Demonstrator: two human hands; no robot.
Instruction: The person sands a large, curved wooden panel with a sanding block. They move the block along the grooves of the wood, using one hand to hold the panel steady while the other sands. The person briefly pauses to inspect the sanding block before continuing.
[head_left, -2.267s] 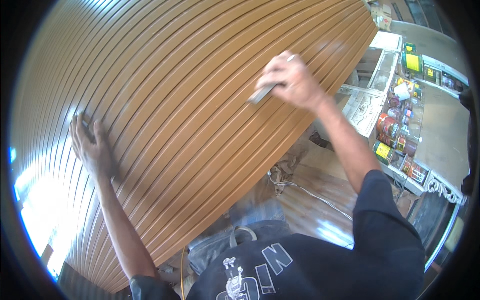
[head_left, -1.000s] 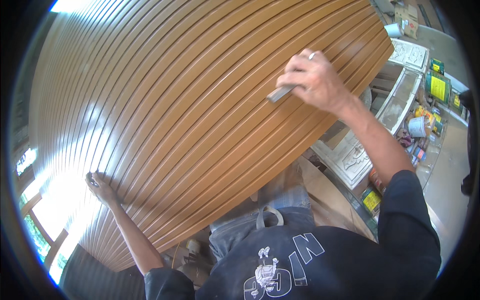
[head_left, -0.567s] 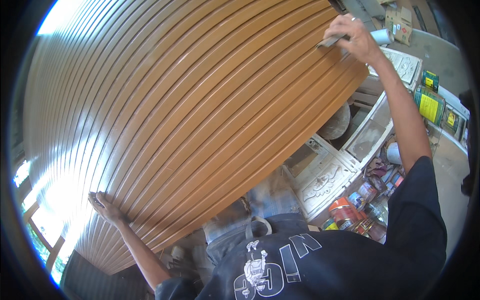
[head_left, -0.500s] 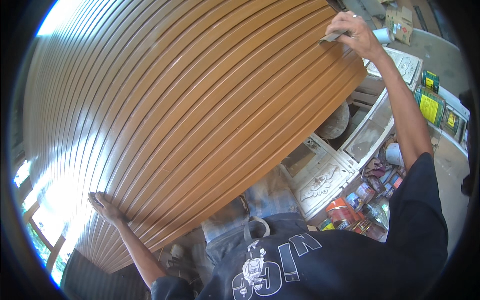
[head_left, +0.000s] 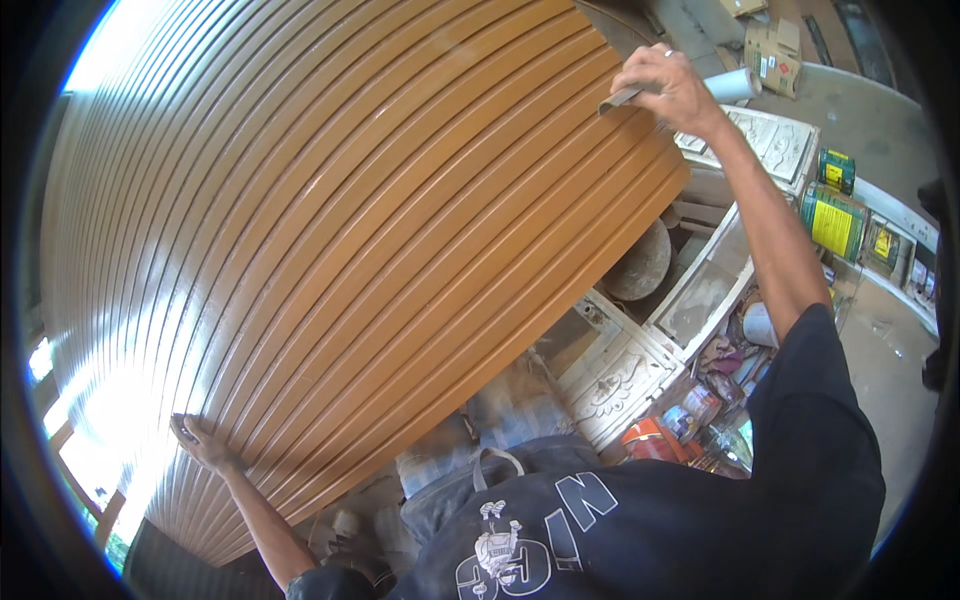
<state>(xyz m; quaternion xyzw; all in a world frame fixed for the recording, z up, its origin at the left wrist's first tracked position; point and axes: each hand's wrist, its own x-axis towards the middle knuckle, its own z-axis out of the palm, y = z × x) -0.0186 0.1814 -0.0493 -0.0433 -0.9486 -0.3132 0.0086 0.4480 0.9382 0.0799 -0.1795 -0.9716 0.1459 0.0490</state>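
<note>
A large ribbed panel, painted glossy orange-brown (head_left: 400,230), slants across the space in front of me. By its far right corner, my right hand (head_left: 668,92) pinches a thin, curled grey-brown sheet that looks like sandpaper (head_left: 622,98). The sheet is against or just above the ribs; contact cannot be told. My left hand (head_left: 207,450) is at the panel's lower left, near a bright glare. Its fingers are bent around a small dark piece (head_left: 184,430) whose kind I cannot make out.
Right of the panel lies a white carved wooden piece (head_left: 690,330) with open compartments and a round dusty disc (head_left: 640,262). Beyond stand green and yellow tins (head_left: 833,222), a white roll (head_left: 733,86) and a cardboard box (head_left: 772,58). Several paint cans (head_left: 655,438) crowd close to my right side.
The whole view has shifted, so the panel and the clutter at right appear farther left and lower. Both hands stay at nearly the same places by the panel.
</note>
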